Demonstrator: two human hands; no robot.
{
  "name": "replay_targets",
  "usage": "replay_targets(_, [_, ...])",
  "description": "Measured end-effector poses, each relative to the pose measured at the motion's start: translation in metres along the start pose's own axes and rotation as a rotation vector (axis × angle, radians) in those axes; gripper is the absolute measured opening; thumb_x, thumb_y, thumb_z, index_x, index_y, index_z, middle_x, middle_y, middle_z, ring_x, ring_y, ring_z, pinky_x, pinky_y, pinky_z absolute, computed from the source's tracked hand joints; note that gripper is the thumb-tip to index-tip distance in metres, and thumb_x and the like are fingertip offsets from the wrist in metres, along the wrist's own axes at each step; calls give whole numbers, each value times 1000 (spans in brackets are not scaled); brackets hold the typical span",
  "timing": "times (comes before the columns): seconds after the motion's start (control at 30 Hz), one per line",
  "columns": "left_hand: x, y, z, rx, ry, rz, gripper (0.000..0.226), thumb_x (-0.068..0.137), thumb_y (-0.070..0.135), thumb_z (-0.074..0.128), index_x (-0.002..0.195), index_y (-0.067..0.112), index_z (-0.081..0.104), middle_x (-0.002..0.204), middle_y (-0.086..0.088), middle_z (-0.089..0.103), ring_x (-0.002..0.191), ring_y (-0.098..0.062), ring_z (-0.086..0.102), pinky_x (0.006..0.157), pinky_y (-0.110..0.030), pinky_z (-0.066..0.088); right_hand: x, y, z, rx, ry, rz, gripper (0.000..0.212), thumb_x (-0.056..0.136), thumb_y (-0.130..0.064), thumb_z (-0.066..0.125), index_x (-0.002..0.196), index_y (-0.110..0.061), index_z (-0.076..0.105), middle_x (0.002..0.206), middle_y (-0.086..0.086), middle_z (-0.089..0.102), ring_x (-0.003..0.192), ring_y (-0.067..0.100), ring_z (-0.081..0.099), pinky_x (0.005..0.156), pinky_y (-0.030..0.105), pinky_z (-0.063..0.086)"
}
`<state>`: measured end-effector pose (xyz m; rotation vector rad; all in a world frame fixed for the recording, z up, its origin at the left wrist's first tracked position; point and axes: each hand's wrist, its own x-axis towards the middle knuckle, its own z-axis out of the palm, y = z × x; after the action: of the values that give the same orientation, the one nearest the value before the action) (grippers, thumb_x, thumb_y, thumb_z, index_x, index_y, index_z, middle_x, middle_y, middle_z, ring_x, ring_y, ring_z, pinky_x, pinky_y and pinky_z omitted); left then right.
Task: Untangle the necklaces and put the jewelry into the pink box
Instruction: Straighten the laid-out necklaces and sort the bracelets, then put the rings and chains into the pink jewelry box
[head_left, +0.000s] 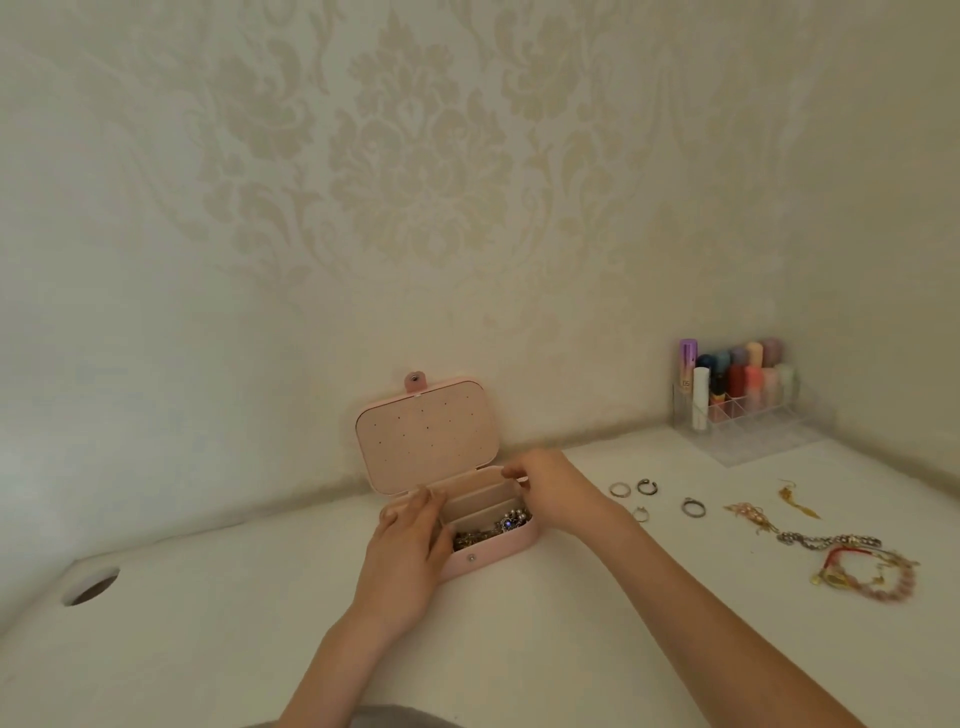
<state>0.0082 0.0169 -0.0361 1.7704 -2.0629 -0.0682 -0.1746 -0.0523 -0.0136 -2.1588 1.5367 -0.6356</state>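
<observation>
The pink box (488, 552) stands open on the white table, its lid (426, 434) leaning back against the wall. Its front compartment holds a heap of chains and a blue-stoned piece (493, 527). My left hand (410, 545) rests on the box's left side with straight fingers. My right hand (550, 486) is at the box's right rear corner, fingers bent over the rim; whether it holds anything is unclear. On the table to the right lie several rings (647, 493), gold earrings (797, 499), a silver chain (826, 540) and a pink bead bracelet (878, 574).
A clear organiser (753, 415) with lipsticks and small bottles stands in the back right corner. A round cable hole (93, 587) opens in the tabletop at the left. Patterned wallpaper closes the back and the right side.
</observation>
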Motion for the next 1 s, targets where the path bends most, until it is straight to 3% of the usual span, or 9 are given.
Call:
replay_targets(0.1, [-10, 1, 0, 63, -28, 5, 89, 73, 59, -4, 147, 23, 29, 156, 3, 24, 142, -14, 20, 110, -21, 10, -17, -3, 5, -48, 61, 37, 44, 88, 2, 44, 127, -14, 59, 126, 13, 59, 113, 28, 57, 94, 32, 46])
replay_targets(0.33, [-53, 20, -3, 128, -40, 65, 100, 63, 56, -18, 149, 26, 24, 158, 5, 18, 145, -8, 12, 113, -20, 4, -105, -20, -1, -125, 123, -59, 63, 82, 2, 32, 130, -32, 54, 111, 8, 64, 101, 25, 58, 71, 24, 36])
replay_targets(0.53, [-80, 40, -10, 120, -53, 106, 99, 63, 55, -20, 149, 28, 21, 158, 6, 15, 145, -7, 11, 113, -19, 4, -140, -13, 0, -70, 212, -76, 52, 87, 4, 38, 126, -24, 58, 112, 9, 67, 102, 27, 60, 75, 26, 37])
replay_targets(0.67, [-90, 49, -9, 104, -71, 133, 96, 65, 54, -20, 150, 29, 18, 158, 8, 13, 145, -6, 9, 113, -20, 3, -154, 3, 3, -31, 255, -52, 38, 92, -2, 43, 119, -22, 61, 99, 7, 69, 84, 22, 59, 70, 28, 39])
replay_targets(0.77, [-94, 54, -7, 130, -78, 140, 93, 68, 53, -20, 149, 30, 19, 158, 8, 14, 145, -6, 10, 114, -20, 4, -160, 13, -1, 155, 294, -49, 25, 95, -10, 50, 116, -18, 60, 104, 1, 68, 91, 15, 62, 85, 27, 49])
replay_targets(0.87, [-94, 51, -5, 11, -63, 128, 71, 87, 55, 2, 146, 28, 29, 155, 6, 27, 143, -11, 20, 113, -22, 14, -149, 31, -14, 162, 434, 5, 32, 97, -15, 49, 129, -17, 52, 116, 1, 61, 102, 16, 59, 91, 27, 45])
replay_targets(0.93, [-90, 48, -11, -384, -31, 27, 38, 99, 35, 36, 135, 27, 47, 138, 5, 49, 130, -12, 42, 103, -17, 33, -129, 52, -26, -7, 496, 67, 34, 98, -14, 48, 131, -12, 54, 126, 7, 59, 114, 23, 54, 96, 31, 40])
replay_targets(1.0, [-78, 44, -18, -704, 106, -105, 28, 98, 21, 46, 124, 26, 55, 125, 7, 57, 114, -9, 54, 93, -19, 42, -111, 70, -34, -151, 457, 136, 34, 97, -15, 50, 130, -11, 56, 130, 10, 58, 122, 27, 49, 100, 33, 37])
